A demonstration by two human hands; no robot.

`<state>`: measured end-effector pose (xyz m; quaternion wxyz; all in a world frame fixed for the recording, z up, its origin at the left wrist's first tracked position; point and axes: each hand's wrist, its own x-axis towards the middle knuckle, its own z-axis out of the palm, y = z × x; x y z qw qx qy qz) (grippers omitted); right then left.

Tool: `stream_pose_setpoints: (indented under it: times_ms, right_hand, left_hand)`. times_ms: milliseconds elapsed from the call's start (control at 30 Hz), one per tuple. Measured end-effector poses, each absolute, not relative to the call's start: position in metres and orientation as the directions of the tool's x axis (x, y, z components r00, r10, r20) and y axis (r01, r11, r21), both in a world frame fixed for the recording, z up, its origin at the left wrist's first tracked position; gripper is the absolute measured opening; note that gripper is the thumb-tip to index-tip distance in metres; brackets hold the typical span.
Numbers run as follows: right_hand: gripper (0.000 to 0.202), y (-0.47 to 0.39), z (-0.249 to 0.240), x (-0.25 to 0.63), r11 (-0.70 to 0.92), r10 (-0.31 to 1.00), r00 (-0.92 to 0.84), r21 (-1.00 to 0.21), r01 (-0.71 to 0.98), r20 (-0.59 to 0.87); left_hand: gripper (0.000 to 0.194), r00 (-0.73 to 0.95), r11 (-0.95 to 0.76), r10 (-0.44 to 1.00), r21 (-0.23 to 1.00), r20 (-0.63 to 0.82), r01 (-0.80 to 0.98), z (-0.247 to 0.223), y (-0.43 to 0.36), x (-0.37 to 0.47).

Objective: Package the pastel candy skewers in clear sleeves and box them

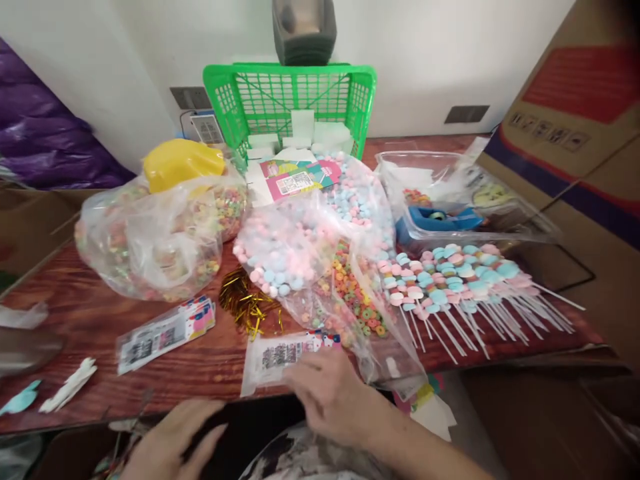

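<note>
My right hand (pixel 335 397) is over the near edge of a stack of clear printed bags (pixel 280 357), fingers loosely bent and somewhat blurred; nothing shows in its grip. Low at the table's front edge, my left hand (pixel 175 440) has its thumb and fingers apart and holds nothing visible. Farther left lies another set of printed bags (pixel 167 333). Behind the bags is a bunch of gold tinsel ties (pixel 245 300). Many pink and blue candy skewers (pixel 455 280) on white sticks lie in a pile at the right.
Plastic bags hold pink and blue candies (pixel 285 257), ring candies (pixel 355 287) and more candy (pixel 155 233). A green basket (pixel 370 100) stands behind. A clear tray (pixel 520 230) contains a blue tape dispenser (pixel 445 220). White sticks (pixel 70 387) lie left. Cardboard (pixel 565 173) flanks the right.
</note>
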<state>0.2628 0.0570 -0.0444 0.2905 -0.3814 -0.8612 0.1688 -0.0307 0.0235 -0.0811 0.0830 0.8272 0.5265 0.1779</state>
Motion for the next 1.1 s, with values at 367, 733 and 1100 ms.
stream_pose_setpoints:
  times_ms: [367, 733, 1100]
  right_hand:
    - [0.019, 0.042, -0.057, 0.435, -0.010, 0.716, 0.184, -0.254, 0.967, 0.673]
    - [0.021, 0.043, -0.083, 0.467, -0.304, 0.790, 0.290, -0.067, 0.950, 0.540]
    - [0.010, 0.029, -0.030, 0.458, 0.153, 0.630, 0.136, -0.294, 0.943, 0.764]
  left_hand:
    - [0.043, 0.719, -0.718, 0.694, 0.045, -0.036, 0.695, -0.078, 0.082, 0.120]
    - [0.038, 0.685, -0.684, 0.729, -0.063, -0.009, 0.727, -0.077, 0.073, 0.128]
    - [0.019, 0.677, -0.742, 0.660, 0.138, 0.325, 0.657, -0.086, 0.072, 0.114]
